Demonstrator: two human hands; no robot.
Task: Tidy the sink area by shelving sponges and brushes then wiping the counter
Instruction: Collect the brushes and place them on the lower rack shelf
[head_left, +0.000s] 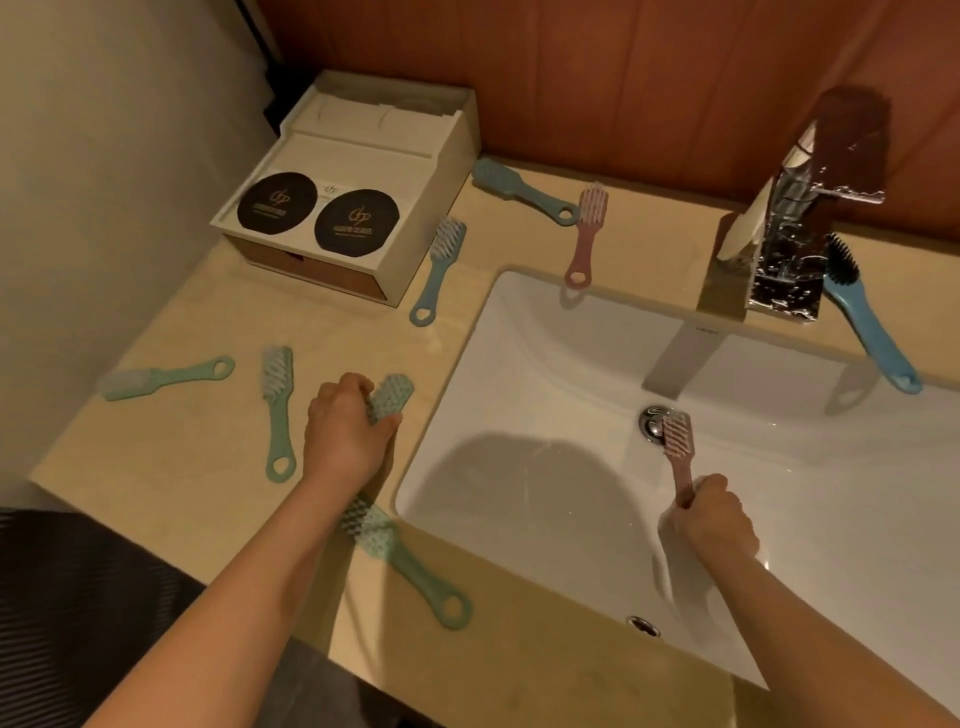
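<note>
Hands (345, 431) (714, 519) gripping two brushes (389, 397) (678, 441)

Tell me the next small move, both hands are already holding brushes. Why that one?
Probably lift the right hand and its pink brush out of the sink: its bristles sit by the drain, while the left hand already grips a green brush on the counter.

You face a beige stone counter (218, 312) holding a white inset sink (545, 332) and a chrome tap (795, 244). Behind runs a reddish wood-panel wall (623, 78); to your left, a plain pale wall (104, 156). The light is warm and dim.
</note>
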